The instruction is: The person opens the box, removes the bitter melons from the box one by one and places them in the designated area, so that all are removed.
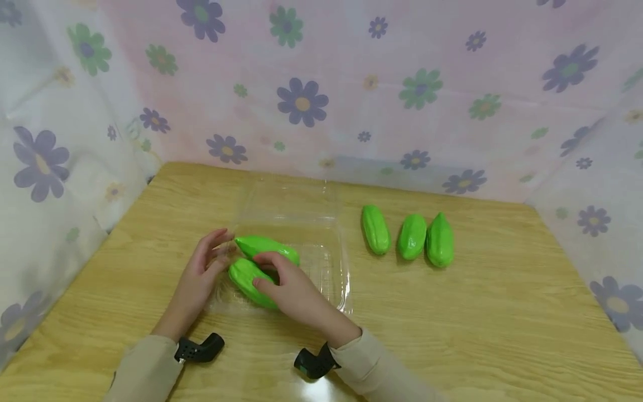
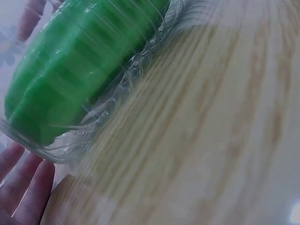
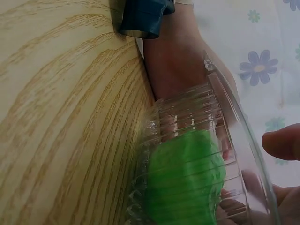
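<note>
A clear plastic clamshell box (image 1: 324, 262) lies with its lid folded back on the table. Two green ribbed fruits are in it: a rear fruit (image 1: 266, 248) pointing left, and a front fruit (image 1: 248, 282) slanting across the near left corner. My left hand (image 1: 203, 265) is at the box's left end, its extended fingers (image 2: 28, 187) against the outside of the wall. Over the front fruit is my right hand (image 1: 293, 290), thumb and index finger apart. In the right wrist view that thumb (image 3: 283, 143) shows above the rim, apart from the fruit (image 3: 185, 176) below.
To the right of the box, three more green fruits stand in a loose row: one apart (image 1: 377, 230), a middle one (image 1: 412, 237) and a right one (image 1: 440, 240) close together. A flowered cloth (image 1: 341, 139) hangs behind and beside the wooden table (image 1: 452, 324).
</note>
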Available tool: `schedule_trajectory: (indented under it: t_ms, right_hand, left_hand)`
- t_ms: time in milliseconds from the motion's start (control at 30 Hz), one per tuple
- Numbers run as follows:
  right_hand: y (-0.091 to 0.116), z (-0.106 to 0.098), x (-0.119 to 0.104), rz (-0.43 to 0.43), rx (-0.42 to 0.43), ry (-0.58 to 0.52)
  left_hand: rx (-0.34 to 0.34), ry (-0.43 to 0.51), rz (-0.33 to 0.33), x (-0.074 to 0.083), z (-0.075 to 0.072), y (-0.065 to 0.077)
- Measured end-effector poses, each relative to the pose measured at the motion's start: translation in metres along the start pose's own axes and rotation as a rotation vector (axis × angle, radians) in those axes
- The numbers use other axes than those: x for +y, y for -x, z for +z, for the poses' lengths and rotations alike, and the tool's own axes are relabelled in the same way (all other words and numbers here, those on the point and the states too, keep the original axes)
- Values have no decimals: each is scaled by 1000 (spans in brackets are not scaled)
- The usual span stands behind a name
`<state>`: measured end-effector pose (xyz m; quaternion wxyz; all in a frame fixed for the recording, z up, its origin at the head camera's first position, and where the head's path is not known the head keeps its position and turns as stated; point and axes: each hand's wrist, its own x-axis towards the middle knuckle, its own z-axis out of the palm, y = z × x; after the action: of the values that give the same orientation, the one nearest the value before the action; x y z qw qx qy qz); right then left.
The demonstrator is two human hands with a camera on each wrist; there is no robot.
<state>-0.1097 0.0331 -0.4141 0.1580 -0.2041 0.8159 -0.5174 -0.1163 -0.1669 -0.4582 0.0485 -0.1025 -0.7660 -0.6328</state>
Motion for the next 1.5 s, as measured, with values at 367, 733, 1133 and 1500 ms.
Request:
schedule_trajectory:
  t_ms: [367, 733, 1133, 1500]
  right_hand:
    - [1, 1, 5, 38, -92, 195]
    - [4, 2, 7, 66, -112, 209]
    - [0, 0, 7, 19, -114, 207]
    - [-1, -5, 5, 99, -57, 8]
  left_hand:
    - [16, -106, -55, 1, 0, 2]
    - [-7, -104, -54, 2, 3, 4]
    - [-8, -100, -26, 0, 0, 1]
    - [-25, -66, 4, 0, 0, 2]
